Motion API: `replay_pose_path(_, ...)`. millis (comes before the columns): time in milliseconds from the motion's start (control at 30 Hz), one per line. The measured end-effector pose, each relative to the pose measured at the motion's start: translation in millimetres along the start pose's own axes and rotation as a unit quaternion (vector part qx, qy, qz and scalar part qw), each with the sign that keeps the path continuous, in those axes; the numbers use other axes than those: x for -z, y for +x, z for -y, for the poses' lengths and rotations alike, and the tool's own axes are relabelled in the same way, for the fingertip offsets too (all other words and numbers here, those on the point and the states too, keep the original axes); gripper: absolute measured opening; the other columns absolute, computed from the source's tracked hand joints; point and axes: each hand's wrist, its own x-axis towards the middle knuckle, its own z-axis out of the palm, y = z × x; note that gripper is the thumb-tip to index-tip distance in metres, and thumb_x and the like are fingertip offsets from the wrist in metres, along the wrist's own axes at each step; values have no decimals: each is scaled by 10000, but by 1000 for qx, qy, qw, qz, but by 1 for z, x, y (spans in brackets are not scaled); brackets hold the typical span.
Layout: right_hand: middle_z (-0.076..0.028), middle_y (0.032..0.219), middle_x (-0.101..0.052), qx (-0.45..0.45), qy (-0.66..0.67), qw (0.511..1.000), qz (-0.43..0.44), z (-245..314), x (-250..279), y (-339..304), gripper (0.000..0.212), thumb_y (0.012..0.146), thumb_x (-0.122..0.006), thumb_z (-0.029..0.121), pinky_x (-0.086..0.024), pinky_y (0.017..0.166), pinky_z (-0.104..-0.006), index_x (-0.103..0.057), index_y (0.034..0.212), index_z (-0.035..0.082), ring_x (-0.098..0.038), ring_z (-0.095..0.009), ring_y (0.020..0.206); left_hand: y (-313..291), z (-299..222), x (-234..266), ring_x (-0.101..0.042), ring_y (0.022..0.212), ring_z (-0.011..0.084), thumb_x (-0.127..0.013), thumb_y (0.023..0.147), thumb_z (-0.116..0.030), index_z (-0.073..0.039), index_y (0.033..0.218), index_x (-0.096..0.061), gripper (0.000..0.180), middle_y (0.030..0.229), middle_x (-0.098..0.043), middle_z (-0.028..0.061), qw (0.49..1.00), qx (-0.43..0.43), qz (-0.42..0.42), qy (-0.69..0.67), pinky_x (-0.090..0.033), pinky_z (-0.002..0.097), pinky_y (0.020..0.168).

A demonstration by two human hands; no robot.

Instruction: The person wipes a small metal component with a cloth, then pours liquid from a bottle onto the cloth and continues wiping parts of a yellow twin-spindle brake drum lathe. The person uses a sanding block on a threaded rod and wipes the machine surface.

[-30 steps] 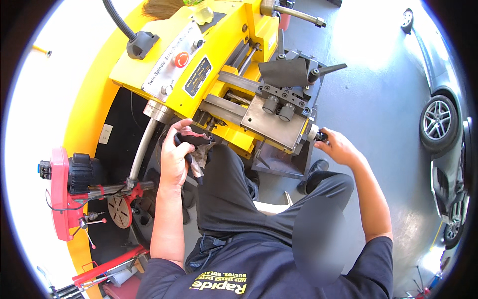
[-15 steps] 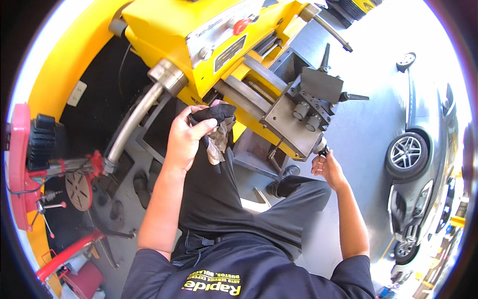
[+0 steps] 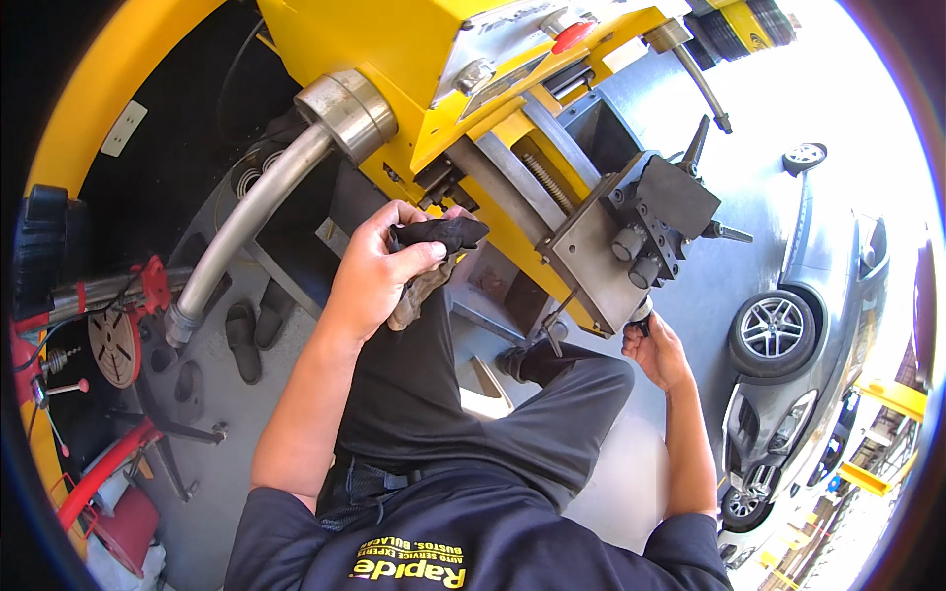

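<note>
Bunched in my left hand [image 3: 379, 271] is a dark, stained rag [image 3: 434, 241], its lower end hanging over my thigh. My thumb presses on its top, and the hand is just in front of the yellow lathe-like machine [image 3: 394, 79]. My right hand [image 3: 655, 355] has its fingers curled round a small black knob [image 3: 641, 317] at the near right end of the grey metal slide [image 3: 591, 276]. On that slide stand a dark tool block [image 3: 655, 212] and two round knurled knobs. A screw shows between the machine's rails.
A thick bent metal tube [image 3: 256, 222] juts from the machine on the left. Beyond it stands a red drill press [image 3: 113, 350]. Black shoes [image 3: 251, 335] lie on the floor there. A grey car [image 3: 798, 364] is parked at the right.
The view has shifted, so the machine looks nearer and the car lower. My left hand still holds the rag, and my right hand stays at the knob.
</note>
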Motion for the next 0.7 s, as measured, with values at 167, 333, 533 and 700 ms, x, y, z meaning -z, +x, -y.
replay_pose_path(167, -103, 1129, -698, 143, -251, 950, -122, -29, 3, 2, 433, 1163, -601, 323, -583, 931, -377, -570, 1447, -2, -712, -202, 1006, 4, -3, -6, -623, 870, 49, -777, 936, -9, -26, 1096, -649, 205, 972, -676, 2, 1000, 14, -1, 7, -516, 239, 796)
replay_pose_path(333, -139, 1146, -718, 299, -533, 734, -297, -53, -14, 10, 538, 1042, -769, 196, -590, 835, -350, -582, 1495, -27, -724, -210, 884, 3, -6, -20, -650, 891, 70, -757, 933, 17, -20, 1088, -635, 201, 1002, -707, 29, 999, 29, -1, 14, -529, 244, 809)
replay_pose_path(533, -140, 1068, -694, 405, -517, 684, -318, -69, -11, 24, 520, 979, -822, 160, -596, 774, -402, -640, 1455, 55, -720, -272, 840, -12, -27, -56, -703, 948, 135, -662, 933, 18, 0, 1108, -631, 179, 996, -734, 66, 996, 56, 56, 50, -550, 277, 867)
replay_pose_path(700, -130, 1076, -734, 262, -341, 866, -255, -76, -2, 27, 608, 1050, -763, 233, -585, 778, -364, -515, 1591, 109, -690, -182, 822, -33, -33, -125, -738, 901, 172, -513, 995, -13, 24, 1068, -663, 171, 939, -722, 103, 954, 27, 239, 180, -565, 319, 845)
